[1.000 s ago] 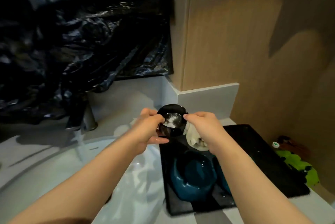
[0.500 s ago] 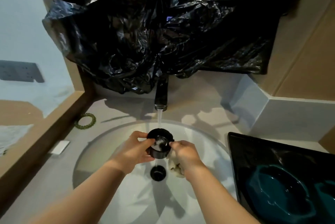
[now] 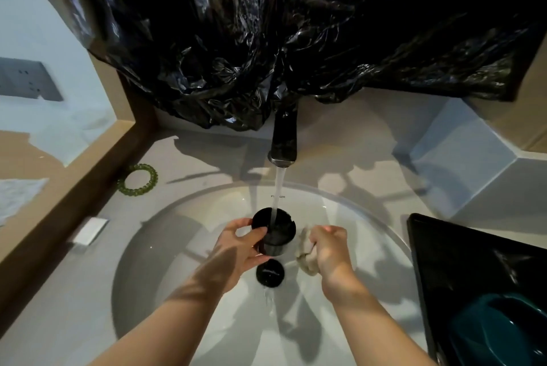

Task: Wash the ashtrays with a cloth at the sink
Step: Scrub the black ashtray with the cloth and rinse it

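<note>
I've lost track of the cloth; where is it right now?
In the head view, the cloth is bunched in the right hand over the sink, just right of the black ashtray that the left hand holds under the running tap.

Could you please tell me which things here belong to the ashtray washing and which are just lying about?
Job: black ashtray in left hand, cloth in right hand, running tap, sink, teal ashtray on the tray.
Lying about: green beaded ring, small white block, black plastic sheet, wall socket.
</note>
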Demonstrator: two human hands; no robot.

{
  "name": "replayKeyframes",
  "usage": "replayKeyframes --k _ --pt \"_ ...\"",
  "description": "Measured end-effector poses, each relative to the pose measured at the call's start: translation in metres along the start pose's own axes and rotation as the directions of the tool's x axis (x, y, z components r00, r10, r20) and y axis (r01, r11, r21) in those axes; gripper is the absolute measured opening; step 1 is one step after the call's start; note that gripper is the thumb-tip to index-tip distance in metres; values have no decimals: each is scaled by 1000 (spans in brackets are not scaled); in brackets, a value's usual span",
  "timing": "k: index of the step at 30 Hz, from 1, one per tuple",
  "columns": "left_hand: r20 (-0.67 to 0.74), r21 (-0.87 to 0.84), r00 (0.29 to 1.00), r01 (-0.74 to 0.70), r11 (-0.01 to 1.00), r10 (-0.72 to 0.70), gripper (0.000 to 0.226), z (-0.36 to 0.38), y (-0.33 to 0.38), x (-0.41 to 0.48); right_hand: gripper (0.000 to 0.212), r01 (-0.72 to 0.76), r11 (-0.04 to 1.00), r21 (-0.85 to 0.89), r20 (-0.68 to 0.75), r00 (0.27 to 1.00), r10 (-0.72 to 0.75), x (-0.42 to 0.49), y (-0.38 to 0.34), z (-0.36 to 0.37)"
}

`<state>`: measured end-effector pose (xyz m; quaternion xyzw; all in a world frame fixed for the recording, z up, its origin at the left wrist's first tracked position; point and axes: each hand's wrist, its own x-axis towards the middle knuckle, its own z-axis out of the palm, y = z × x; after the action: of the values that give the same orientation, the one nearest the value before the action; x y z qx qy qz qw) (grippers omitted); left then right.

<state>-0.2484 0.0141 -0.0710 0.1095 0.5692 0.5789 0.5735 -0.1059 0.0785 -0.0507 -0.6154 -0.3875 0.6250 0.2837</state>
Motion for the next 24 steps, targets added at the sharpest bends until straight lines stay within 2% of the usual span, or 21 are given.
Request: replayKeyframes --k 5,9,13,15,18,20,22,23,24 --pt "-117 204 992 65 977 -42 33 -7 -15 7 23 45 999 -5 -63 997 -45 2 20 -8" --pt "-74 194 994 91 977 -78 53 -8 -17 5 23 71 997 15 -96 993 -69 3 36 -10" --pt "-106 291 994 16 957 15 67 -12 -19 5 20 118 992 -43 -105 987 -122 -1 35 -15" --pt "-137 506 978 -70 860 160 69 -13 -18 7 21 110 993 -48 -106 988 -114 -3 34 -15" --pt "-82 742 926 -190 643 368 41 -8 -13 0 39 49 996 -71 -124 991 -58 5 43 -13" --pt "5 799 875 -294 525 484 29 -4 -13 -4 39 42 999 -21 -109 993 -45 12 50 -14" --pt "132 838 801 -405 365 584 24 0 -13 -5 23 70 997 13 -98 993 -69 -3 38 -13" --pt "169 834 765 -447 323 622 20 2 -14 -4 21 80 996 36 -95 993 -77 -7 34 -15" --pt "190 813 748 -483 326 635 19 3 -12 -4 23 85 994 61 -90 993 -80 -9 32 -16"
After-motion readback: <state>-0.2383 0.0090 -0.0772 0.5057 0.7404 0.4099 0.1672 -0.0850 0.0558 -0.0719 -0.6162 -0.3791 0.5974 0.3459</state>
